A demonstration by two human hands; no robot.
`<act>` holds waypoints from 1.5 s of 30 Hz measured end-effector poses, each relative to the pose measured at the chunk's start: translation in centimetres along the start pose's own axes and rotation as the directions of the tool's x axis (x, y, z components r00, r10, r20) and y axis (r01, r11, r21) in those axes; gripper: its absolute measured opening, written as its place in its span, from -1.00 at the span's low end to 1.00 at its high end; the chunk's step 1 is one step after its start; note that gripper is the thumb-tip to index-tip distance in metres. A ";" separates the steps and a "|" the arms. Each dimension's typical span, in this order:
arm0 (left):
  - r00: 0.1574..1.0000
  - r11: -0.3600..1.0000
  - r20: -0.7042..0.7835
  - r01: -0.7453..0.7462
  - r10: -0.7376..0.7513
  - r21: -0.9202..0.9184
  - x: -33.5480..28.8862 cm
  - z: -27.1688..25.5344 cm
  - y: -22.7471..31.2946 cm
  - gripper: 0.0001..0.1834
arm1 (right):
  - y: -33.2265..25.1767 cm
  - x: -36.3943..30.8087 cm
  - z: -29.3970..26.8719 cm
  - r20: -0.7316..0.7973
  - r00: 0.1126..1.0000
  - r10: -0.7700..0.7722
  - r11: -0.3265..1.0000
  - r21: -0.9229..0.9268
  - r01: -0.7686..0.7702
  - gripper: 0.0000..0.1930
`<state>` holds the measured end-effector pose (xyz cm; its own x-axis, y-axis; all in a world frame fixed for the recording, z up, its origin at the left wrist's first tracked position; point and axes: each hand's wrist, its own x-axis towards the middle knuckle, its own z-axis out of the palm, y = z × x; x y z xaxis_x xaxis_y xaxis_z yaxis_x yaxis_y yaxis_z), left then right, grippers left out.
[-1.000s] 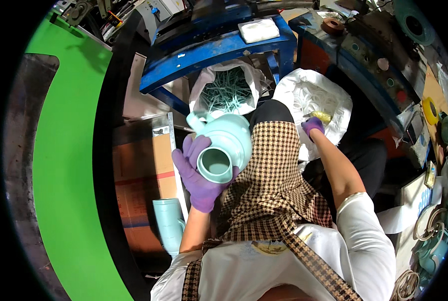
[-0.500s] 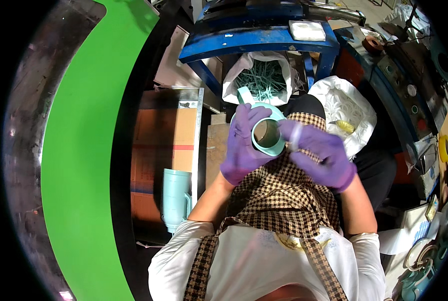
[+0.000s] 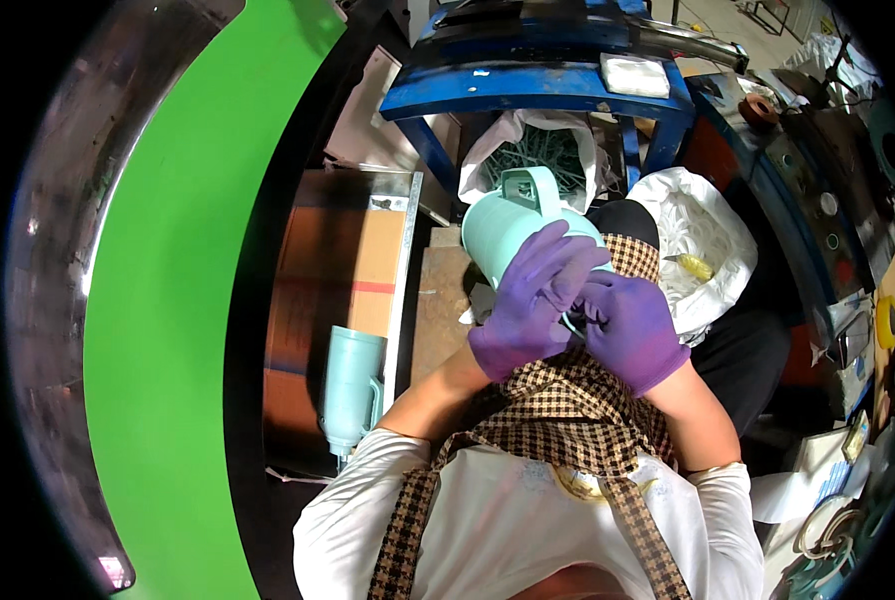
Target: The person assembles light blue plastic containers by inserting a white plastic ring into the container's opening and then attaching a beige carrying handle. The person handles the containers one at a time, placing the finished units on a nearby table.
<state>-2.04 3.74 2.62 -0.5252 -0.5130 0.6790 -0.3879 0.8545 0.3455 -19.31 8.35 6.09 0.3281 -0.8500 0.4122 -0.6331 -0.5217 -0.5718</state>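
A pale teal plastic jug (image 3: 497, 235) lies tilted over my lap, its loop handle (image 3: 530, 185) pointing up and away from me. My left hand (image 3: 532, 305), in a purple glove, is closed around the jug's near end. Against that same end my right hand (image 3: 629, 328), gloved alike, presses with its fingers curled in. A thin pale edge (image 3: 568, 324) shows between the two hands; whether it is the jug's rim or a ring I cannot tell. The jug's mouth and whatever my right fingertips hold are hidden.
A second teal jug (image 3: 353, 385) stands at the left beside cardboard (image 3: 307, 270). Ahead, under a blue metal bench (image 3: 537, 95), is a white sack (image 3: 479, 165) of teal strips. To the right a white bag (image 3: 732, 275) holds white rings and a yellow-handled item (image 3: 694, 266).
The jug has turned so its mouth, which faced me, is now hidden by my hands. My right hand, which carried a whitish ring, has come down against the jug's near end.
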 end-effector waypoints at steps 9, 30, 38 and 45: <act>0.995 0.996 -0.052 -0.091 0.090 -0.010 0.2 0.7 -0.3 -0.22 | 1.1 -1.0 2.5 -0.092 0.993 0.078 0.992 -0.091 -0.086 -0.78; 0.200 -0.081 0.216 0.527 -0.956 -0.846 1.4 -12.9 -13.2 -0.37 | 15.7 -11.7 -4.5 -0.805 0.516 0.293 0.948 0.315 -0.047 -0.61; 0.555 -0.587 0.549 0.128 -0.625 -0.799 13.1 -4.7 -14.3 -0.42 | 22.3 -14.5 -2.2 -0.695 0.515 0.501 0.850 0.508 -0.141 -0.68; 0.645 -0.358 0.275 0.002 -0.713 -0.934 31.6 2.1 -16.5 -0.37 | 22.1 -13.5 -1.3 -0.653 0.568 0.501 0.859 0.456 -0.234 -0.66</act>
<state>-13.85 -26.77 16.99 -0.2699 -0.9628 0.0134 0.8452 -0.2302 0.4824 -38.66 8.40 -11.26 -0.5888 -0.6962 0.4106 -0.3009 -0.2827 -0.9108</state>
